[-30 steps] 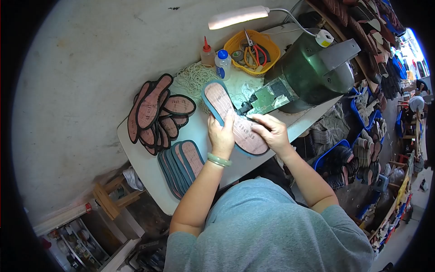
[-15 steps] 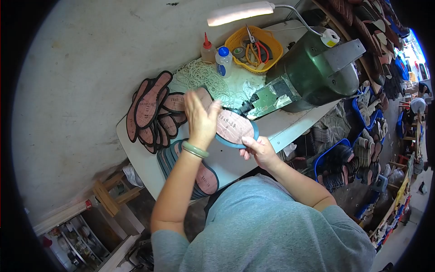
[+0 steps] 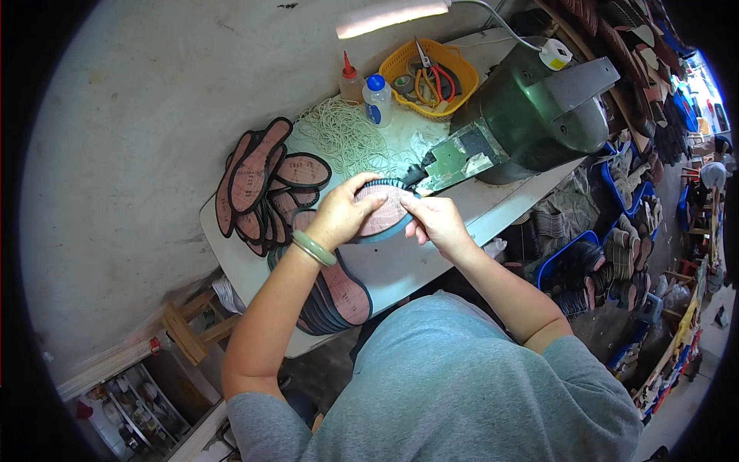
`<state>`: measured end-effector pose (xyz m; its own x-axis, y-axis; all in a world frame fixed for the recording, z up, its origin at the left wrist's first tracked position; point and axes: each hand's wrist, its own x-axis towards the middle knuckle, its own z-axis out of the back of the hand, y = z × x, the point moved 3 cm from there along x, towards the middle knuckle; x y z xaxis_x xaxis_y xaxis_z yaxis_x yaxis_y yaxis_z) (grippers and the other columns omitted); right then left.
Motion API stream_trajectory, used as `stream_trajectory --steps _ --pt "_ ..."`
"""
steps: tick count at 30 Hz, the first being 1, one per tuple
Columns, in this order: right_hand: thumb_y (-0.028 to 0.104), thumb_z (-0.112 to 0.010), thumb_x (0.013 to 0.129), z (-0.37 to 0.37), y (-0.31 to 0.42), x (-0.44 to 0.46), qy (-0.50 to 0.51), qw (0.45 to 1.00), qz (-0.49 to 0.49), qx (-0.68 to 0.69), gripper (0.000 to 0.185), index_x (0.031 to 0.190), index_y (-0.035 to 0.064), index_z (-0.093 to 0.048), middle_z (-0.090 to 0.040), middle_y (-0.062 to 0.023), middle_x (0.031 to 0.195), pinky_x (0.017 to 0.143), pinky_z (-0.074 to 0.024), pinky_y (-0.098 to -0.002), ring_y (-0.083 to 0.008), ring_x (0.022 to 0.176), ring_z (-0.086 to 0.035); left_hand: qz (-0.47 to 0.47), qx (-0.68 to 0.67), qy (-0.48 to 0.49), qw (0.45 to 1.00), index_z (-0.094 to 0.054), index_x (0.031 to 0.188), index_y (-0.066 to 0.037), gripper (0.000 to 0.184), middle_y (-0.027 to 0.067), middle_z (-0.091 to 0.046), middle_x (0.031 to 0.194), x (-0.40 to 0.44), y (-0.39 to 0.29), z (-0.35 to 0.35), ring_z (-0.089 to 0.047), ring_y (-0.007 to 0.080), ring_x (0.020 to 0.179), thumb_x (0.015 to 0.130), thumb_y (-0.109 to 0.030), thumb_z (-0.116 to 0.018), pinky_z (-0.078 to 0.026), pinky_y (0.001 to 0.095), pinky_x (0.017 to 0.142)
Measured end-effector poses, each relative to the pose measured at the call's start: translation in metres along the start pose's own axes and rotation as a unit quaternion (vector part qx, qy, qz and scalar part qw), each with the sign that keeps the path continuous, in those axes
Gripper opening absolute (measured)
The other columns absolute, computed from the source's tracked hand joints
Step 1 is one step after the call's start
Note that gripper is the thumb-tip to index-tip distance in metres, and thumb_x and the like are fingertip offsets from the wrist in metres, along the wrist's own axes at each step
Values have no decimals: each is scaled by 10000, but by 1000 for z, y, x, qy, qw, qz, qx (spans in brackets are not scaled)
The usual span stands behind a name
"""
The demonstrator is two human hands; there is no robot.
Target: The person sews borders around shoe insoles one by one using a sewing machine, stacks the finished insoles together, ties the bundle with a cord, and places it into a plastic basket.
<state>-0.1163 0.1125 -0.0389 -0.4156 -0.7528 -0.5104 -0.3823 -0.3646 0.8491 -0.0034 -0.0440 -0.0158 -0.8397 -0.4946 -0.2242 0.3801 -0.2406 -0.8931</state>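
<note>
A pink insole with a blue-grey edge (image 3: 382, 212) is between my hands, its far rim close to the tip of the green machine (image 3: 454, 160). My left hand (image 3: 344, 209), with a green bangle at the wrist, grips its left side. The thumb and fingers of my right hand (image 3: 436, 221) pinch its right side. Below my left hand lies a stack of blue-edged insoles (image 3: 348, 295), partly hidden by my forearm. Black-edged pink insoles (image 3: 250, 181) are piled on the table's left.
A white table (image 3: 416, 269) bears tangled cord (image 3: 339, 135), a red-tipped bottle (image 3: 350, 82), a blue-capped bottle (image 3: 377, 100) and a yellow basket (image 3: 396, 63) of pliers. A lamp (image 3: 392, 17) hangs above. Blue crates (image 3: 566, 254) with shoe parts stand at the right.
One blue-edged insole now lies slanted on the stack. My left hand, earlier raised flat, has closed on the other insole, and my right hand has moved up along its edge.
</note>
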Motion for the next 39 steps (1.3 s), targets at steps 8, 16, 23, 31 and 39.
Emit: stream_trajectory --steps 8,16,23,31,39 --pt "292 -615 953 11 -3 -7 -21 988 99 -114 358 693 47 -626 -593 0 626 492 -399 -236 -60 533 -496 25 33 -94 995 -590 1241 -83 462 216 -693 976 -22 1 -25 -690 323 908 849 -302 -699 -525 374 783" --pt "238 -575 986 2 -77 -71 66 995 64 -32 277 1065 -19 -641 -667 -14 940 772 -491 -263 -80 855 -582 141 110 -94 979 -566 1168 10 573 207 -693 891 -26 -24 -30 -693 296 830 835 -433 -713 -526 374 716" --pt "196 -575 974 19 -40 -71 -56 958 174 -219 255 1135 10 -642 -702 -136 857 726 -509 -281 -158 763 -663 76 132 -240 959 -579 1065 19 607 218 -679 834 -20 -7 -27 -669 374 799 788 -499 -732 -508 426 698" --pt "266 -603 920 23 27 -58 -120 786 311 -520 238 1039 74 -680 -681 -141 816 625 -525 -398 -307 731 -665 60 -52 -415 907 -546 1016 61 482 205 -639 869 -9 11 -40 -618 309 813 811 -322 -756 -481 388 765" --pt "306 -575 962 54 -15 -65 171 969 -112 138 375 956 -57 -669 -699 -129 824 651 -537 -286 -190 706 -680 93 -153 -489 854 -517 1062 98 404 137 -643 957 22 68 -40 -607 175 856 909 -234 -689 -496 300 783"
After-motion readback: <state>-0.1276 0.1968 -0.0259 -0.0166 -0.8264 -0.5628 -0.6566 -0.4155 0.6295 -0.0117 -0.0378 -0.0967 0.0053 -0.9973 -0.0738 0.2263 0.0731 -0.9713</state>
